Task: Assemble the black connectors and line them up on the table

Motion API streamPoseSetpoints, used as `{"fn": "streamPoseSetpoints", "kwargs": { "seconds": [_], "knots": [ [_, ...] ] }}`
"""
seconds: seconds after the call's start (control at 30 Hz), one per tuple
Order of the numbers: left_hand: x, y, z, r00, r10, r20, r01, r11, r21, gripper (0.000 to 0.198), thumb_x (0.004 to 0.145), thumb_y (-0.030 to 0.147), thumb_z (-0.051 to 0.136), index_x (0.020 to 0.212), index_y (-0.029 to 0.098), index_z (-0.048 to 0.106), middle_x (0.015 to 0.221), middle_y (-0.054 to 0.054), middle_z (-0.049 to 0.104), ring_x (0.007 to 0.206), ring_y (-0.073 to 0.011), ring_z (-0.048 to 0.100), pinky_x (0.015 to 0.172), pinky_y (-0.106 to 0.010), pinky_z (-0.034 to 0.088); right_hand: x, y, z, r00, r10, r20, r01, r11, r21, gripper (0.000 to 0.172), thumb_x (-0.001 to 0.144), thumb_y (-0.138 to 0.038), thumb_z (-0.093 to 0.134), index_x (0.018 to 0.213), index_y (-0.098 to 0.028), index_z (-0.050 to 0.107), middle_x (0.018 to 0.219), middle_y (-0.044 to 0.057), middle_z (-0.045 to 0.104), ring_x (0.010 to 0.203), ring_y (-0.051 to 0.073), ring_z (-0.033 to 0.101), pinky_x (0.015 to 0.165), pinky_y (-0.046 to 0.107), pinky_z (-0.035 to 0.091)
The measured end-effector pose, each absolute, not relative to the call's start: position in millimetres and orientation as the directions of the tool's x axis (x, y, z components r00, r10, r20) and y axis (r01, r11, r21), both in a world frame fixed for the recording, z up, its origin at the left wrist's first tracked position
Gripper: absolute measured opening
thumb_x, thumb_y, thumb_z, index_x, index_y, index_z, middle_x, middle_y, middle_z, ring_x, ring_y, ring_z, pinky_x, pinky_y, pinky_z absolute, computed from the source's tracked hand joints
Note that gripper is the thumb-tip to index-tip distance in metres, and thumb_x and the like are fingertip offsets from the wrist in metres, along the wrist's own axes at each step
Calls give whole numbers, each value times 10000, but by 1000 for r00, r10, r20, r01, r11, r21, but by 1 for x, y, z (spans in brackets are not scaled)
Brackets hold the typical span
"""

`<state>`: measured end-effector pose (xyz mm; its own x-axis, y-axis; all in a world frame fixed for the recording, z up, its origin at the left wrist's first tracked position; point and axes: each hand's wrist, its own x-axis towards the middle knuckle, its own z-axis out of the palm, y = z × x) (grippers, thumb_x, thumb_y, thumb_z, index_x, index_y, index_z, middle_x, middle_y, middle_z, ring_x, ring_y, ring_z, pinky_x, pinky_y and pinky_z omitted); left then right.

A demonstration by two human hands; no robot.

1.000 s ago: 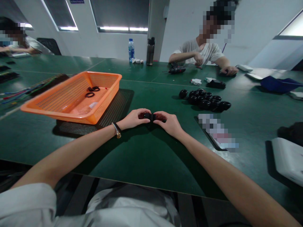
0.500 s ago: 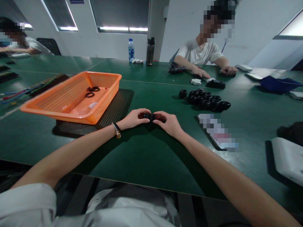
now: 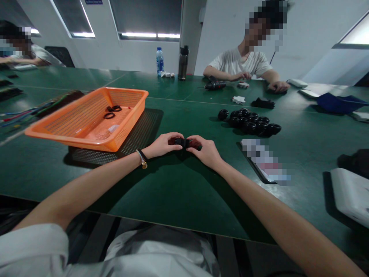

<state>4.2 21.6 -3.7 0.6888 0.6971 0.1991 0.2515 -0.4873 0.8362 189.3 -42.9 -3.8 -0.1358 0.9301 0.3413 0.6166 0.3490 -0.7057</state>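
Observation:
Between my two hands is a small black part [image 3: 182, 142], its exact kind too small and too covered to make out. My left hand [image 3: 165, 144] grips its left side between thumb and fingers. From the other side my right hand [image 3: 205, 151] pinches its right end, fingertips almost meeting those of the left. Both hands are just above the green table, with their shadows below. To the right and beyond lies a group of several round black parts [image 3: 250, 122]. An orange plastic basket [image 3: 127, 132] on the left holds a few black rings [image 3: 109, 115].
A phone [image 3: 263, 159] lies right of my right hand, and a white box [image 3: 350, 194] sits at the right edge. A power drill [image 3: 215, 85], water bottle [image 3: 159, 61] and dark flask [image 3: 183, 63] stand or lie farther back. A co-worker [image 3: 242, 63] sits opposite.
My hands stay in place, with a slight shift of the right fingers on the black part. Across the table, the co-worker's hand has drawn back with a small white piece.

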Motion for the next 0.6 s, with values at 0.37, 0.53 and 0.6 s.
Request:
{"fn": "streamPoseSetpoints", "kwargs": {
  "seconds": [0.37, 0.53, 0.6],
  "knots": [
    [4, 21, -4, 683, 705, 189, 256, -475, 842, 387, 711, 324, 614, 1050, 141, 574, 1003, -63, 620, 877, -174, 578, 806, -320, 464, 190, -41, -7, -130, 925, 356, 605, 359, -711, 251, 706, -143, 642, 950, -196, 619, 779, 7, 699, 718, 160, 656, 711, 331, 526],
    [5, 21, -4, 678, 711, 185, 265, -471, 841, 392, 702, 316, 616, 1046, 132, 575, 985, -64, 620, 859, -172, 576, 783, -311, 469, 190, -40, -9, -119, 925, 360, 595, 357, -721, 244, 700, -140, 643, 935, -202, 625, 758, -1, 699, 699, 155, 654, 694, 319, 525],
    [5, 21, -4, 678, 709, 191, 264, -478, 838, 393, 704, 323, 615, 1046, 133, 576, 985, -64, 618, 860, -173, 575, 782, -312, 469, 190, -40, -9, -116, 925, 361, 595, 356, -720, 243, 700, -139, 643, 935, -201, 627, 749, -2, 697, 696, 155, 654, 689, 316, 524]
  ]
}}
